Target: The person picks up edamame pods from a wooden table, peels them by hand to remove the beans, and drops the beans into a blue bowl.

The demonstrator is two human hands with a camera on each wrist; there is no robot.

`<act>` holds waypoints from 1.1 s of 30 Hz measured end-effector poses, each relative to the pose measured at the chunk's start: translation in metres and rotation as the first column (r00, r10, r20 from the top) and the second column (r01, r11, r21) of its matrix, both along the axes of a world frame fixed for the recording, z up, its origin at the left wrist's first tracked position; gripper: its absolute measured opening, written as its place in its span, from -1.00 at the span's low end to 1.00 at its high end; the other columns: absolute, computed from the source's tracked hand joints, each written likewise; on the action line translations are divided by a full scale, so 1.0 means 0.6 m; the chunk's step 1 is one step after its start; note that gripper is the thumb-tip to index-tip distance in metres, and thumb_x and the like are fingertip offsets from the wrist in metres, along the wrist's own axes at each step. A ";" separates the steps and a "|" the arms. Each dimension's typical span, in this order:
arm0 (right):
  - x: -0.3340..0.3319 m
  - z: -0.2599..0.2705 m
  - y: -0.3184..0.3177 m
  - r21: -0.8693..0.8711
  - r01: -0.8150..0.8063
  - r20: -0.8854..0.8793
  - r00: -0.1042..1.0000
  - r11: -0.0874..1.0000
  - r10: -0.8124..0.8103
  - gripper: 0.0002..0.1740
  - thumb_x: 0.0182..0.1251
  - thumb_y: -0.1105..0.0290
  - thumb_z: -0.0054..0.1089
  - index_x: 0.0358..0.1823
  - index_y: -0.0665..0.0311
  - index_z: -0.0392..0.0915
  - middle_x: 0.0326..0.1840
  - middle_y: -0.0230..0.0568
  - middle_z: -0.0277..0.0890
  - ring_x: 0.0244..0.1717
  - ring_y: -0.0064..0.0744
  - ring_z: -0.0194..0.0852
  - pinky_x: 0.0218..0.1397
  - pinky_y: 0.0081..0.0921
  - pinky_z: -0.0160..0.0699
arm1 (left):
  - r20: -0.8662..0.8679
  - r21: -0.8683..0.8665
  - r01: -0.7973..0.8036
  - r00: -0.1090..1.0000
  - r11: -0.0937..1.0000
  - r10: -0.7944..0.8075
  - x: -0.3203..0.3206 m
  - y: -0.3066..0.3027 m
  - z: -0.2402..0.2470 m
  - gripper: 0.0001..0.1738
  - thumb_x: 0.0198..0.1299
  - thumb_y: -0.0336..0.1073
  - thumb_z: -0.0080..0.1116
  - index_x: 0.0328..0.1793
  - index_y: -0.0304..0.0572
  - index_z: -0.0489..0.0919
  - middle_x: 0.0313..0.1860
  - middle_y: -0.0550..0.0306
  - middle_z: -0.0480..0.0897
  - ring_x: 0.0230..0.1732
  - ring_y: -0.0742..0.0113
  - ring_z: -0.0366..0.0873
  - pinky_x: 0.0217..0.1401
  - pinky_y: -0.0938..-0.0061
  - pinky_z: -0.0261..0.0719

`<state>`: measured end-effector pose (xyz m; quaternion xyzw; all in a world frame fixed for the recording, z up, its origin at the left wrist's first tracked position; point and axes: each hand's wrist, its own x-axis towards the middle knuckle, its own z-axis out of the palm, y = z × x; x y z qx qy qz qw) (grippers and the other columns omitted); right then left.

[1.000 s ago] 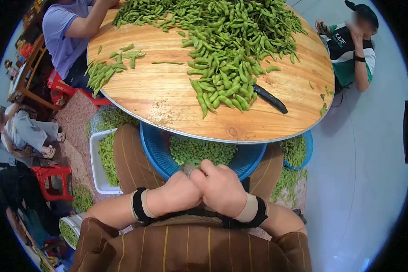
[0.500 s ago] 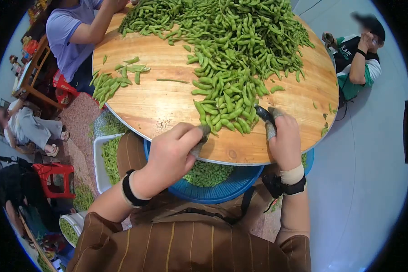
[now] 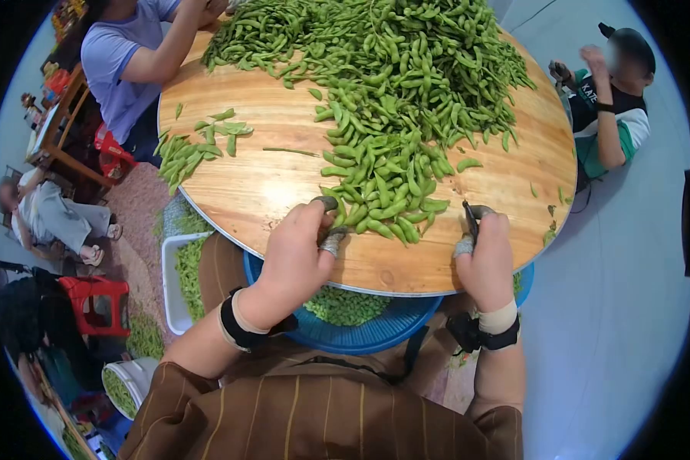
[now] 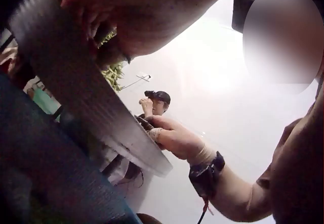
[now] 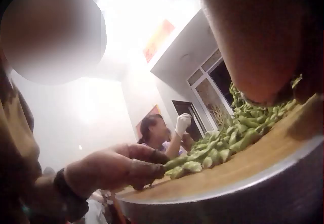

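Observation:
A heap of green pods (image 3: pixel 406 92) covers the far middle of the round wooden table (image 3: pixel 391 268), narrowing toward the near edge. At its near left end is the left hand (image 3: pixel 291 249), grey coverings on thumb and forefinger, which pinch a pod; in the right wrist view the left hand (image 5: pixel 114 168) has its fingertips against the pods (image 5: pixel 212 153). The right hand (image 3: pixel 487 257) grips a small black tool (image 3: pixel 471 220) just above the table, right of the pods. Its other fingers are partly hidden. Shelled beans (image 3: pixel 349 305) lie in a blue basin (image 3: pixel 391 326) below the edge.
A small pod pile (image 3: pixel 184 157) and a thin stem (image 3: pixel 291 152) lie on the table's left. A white tub (image 3: pixel 169 287), a white bucket (image 3: pixel 144 376) and a red stool (image 3: pixel 96 287) stand at left. Several people are around, one (image 3: pixel 617 103) at the right.
Both hands rose from above the basin to the table; the right took hold of the black tool and drew it slightly nearer. The left moved right to the pods' near end.

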<state>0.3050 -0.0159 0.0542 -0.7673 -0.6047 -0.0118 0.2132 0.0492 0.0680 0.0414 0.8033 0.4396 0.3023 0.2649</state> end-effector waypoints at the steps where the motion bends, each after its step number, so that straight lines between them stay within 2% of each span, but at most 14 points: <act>1: 0.002 0.002 -0.003 0.071 -0.043 -0.038 0.998 0.997 0.045 -0.61 -0.02 0.63 0.09 -0.07 0.43 0.32 -0.18 0.11 0.34 -0.27 0.14 0.41 -0.23 -0.15 0.48 | 0.046 -0.055 -0.001 0.999 0.998 0.003 -0.003 0.000 0.004 -0.61 -0.02 -0.59 0.18 0.01 -0.31 0.50 -0.29 0.02 0.51 -0.37 0.29 0.53 -0.34 0.47 0.52; 3: -0.004 0.009 -0.011 0.142 -0.080 -0.077 0.993 0.987 0.092 -0.62 0.03 0.63 0.06 -0.06 0.42 0.31 -0.19 0.08 0.38 -0.29 0.11 0.43 -0.24 -0.21 0.49 | 0.113 -0.098 -0.003 0.994 0.995 0.015 -0.008 0.002 0.003 -0.65 0.02 -0.58 0.18 0.00 -0.32 0.52 -0.28 0.08 0.51 -0.36 0.37 0.51 -0.34 0.51 0.51; 4: -0.014 0.015 -0.016 0.133 -0.068 -0.343 0.933 0.989 0.110 -0.65 0.08 0.63 0.03 -0.04 0.41 0.31 -0.21 0.03 0.43 -0.29 0.03 0.46 -0.22 -0.29 0.49 | 0.182 -0.140 0.001 0.983 0.990 0.025 -0.009 0.003 0.003 -0.69 0.06 -0.58 0.18 -0.02 -0.33 0.54 -0.26 0.13 0.52 -0.34 0.45 0.50 -0.34 0.55 0.49; 6: -0.039 0.023 -0.022 0.134 -0.041 -0.701 0.703 0.990 0.124 -0.68 0.17 0.63 -0.03 -0.01 0.37 0.29 -0.28 -0.11 0.53 -0.25 -0.26 0.54 -0.12 -0.46 0.46 | 0.216 -0.160 0.025 0.976 0.987 0.010 -0.016 0.007 0.001 -0.72 0.11 -0.56 0.19 -0.02 -0.33 0.55 -0.26 0.18 0.53 -0.36 0.50 0.48 -0.36 0.58 0.49; 9: -0.071 -0.011 -0.038 0.228 -0.136 -0.826 0.497 0.964 0.265 -0.64 0.32 0.57 -0.03 0.14 0.39 0.26 -0.18 -0.28 0.49 -0.26 -0.42 0.46 -0.09 -0.51 0.45 | 0.260 -0.300 0.074 0.965 0.951 0.007 -0.014 -0.002 0.032 -0.75 0.16 -0.53 0.19 0.00 -0.32 0.56 -0.26 0.23 0.55 -0.40 0.56 0.48 -0.38 0.63 0.48; 11: -0.113 -0.012 -0.043 0.224 -0.230 -0.904 0.314 0.947 0.290 -0.60 0.48 0.38 -0.14 0.28 0.30 0.20 -0.43 -0.38 0.29 -0.49 -0.62 0.24 -0.37 -0.66 0.33 | 0.267 -0.418 0.098 0.964 0.903 0.019 -0.013 -0.013 0.040 -0.74 0.18 -0.53 0.19 0.02 -0.30 0.55 -0.26 0.24 0.57 -0.43 0.56 0.48 -0.38 0.65 0.48; 13: -0.132 -0.009 -0.052 0.143 -0.365 -0.988 -0.004 0.920 0.152 -0.58 0.41 0.54 -0.15 0.29 0.28 0.22 -0.23 -0.34 0.42 -0.30 -0.63 0.40 -0.22 -0.62 0.48 | 0.474 -0.630 0.262 0.875 0.732 0.095 -0.015 -0.028 0.032 -0.71 0.22 -0.51 0.16 0.09 -0.26 0.52 -0.26 0.21 0.60 -0.47 0.57 0.49 -0.41 0.68 0.49; 16: -0.149 -0.023 -0.057 0.175 -0.426 -0.981 -0.005 0.887 0.191 -0.60 0.40 0.53 -0.15 0.26 0.29 0.23 -0.25 -0.32 0.45 -0.31 -0.61 0.41 -0.23 -0.62 0.48 | 0.574 -0.677 0.436 0.817 0.593 0.055 -0.031 -0.046 0.017 -0.66 0.28 -0.48 0.10 0.19 -0.29 0.47 -0.18 0.17 0.61 -0.33 0.51 0.57 -0.28 0.62 0.58; 19: -0.149 -0.029 -0.067 0.175 -0.397 -0.962 0.124 0.901 0.241 -0.62 0.40 0.52 -0.12 0.23 0.30 0.24 -0.29 -0.32 0.46 -0.33 -0.61 0.41 -0.24 -0.61 0.48 | 0.642 -0.689 0.551 0.766 0.471 0.042 -0.049 -0.063 0.003 -0.66 0.32 -0.46 0.07 0.21 -0.34 0.47 -0.12 0.14 0.62 -0.20 0.45 0.61 -0.14 0.54 0.63; 21: -0.136 -0.021 -0.073 0.035 -0.415 -0.986 0.133 0.909 0.099 -0.66 0.39 0.52 -0.13 0.18 0.31 0.28 -0.32 -0.31 0.47 -0.36 -0.60 0.41 -0.24 -0.61 0.47 | 0.606 -0.746 0.546 0.794 0.381 0.046 -0.055 -0.072 0.002 -0.66 0.33 -0.55 -0.03 0.22 -0.35 0.46 -0.11 0.12 0.62 -0.20 0.45 0.61 -0.09 0.53 0.62; 23: -0.131 -0.022 -0.077 0.034 -0.428 -0.987 0.127 0.903 0.098 -0.72 0.40 0.51 -0.13 0.11 0.33 0.34 -0.34 -0.34 0.46 -0.39 -0.61 0.41 -0.28 -0.62 0.46 | 0.600 -0.754 0.539 0.798 0.376 0.060 -0.060 -0.084 -0.008 -0.71 0.34 -0.51 -0.02 0.16 -0.35 0.48 -0.15 0.13 0.64 -0.24 0.45 0.61 -0.12 0.53 0.63; 25: -0.125 -0.042 -0.084 0.038 -0.434 -0.999 -0.007 0.900 0.039 -0.77 0.41 0.50 -0.12 0.03 0.34 0.40 -0.33 -0.35 0.46 -0.40 -0.62 0.39 -0.32 -0.63 0.44 | 0.600 -0.767 0.537 0.794 0.352 0.095 -0.061 -0.092 -0.020 -0.76 0.34 -0.41 0.07 0.09 -0.32 0.52 -0.25 0.15 0.63 -0.37 0.47 0.60 -0.29 0.59 0.61; 30: -0.141 -0.013 -0.083 -0.046 -0.431 -0.997 0.075 0.901 -0.015 -0.82 0.43 0.46 -0.09 -0.03 0.36 0.38 -0.31 -0.32 0.49 -0.35 -0.63 0.47 -0.33 -0.67 0.54 | 0.552 -0.801 0.493 0.828 0.338 0.099 -0.060 -0.099 -0.020 -0.80 0.35 -0.35 0.06 0.01 -0.28 0.51 -0.36 0.20 0.60 -0.47 0.52 0.54 -0.42 0.64 0.52; 33: -0.142 -0.006 -0.084 -0.128 -0.481 -0.989 0.123 0.867 -0.078 -0.81 0.50 0.40 -0.11 0.00 0.35 0.36 -0.40 -0.38 0.42 -0.49 -0.63 0.41 -0.39 -0.65 0.54 | 0.542 -0.798 0.467 0.833 0.383 0.114 -0.056 -0.107 -0.022 -0.81 0.36 -0.33 0.07 0.01 -0.26 0.50 -0.38 0.23 0.57 -0.48 0.54 0.51 -0.44 0.64 0.49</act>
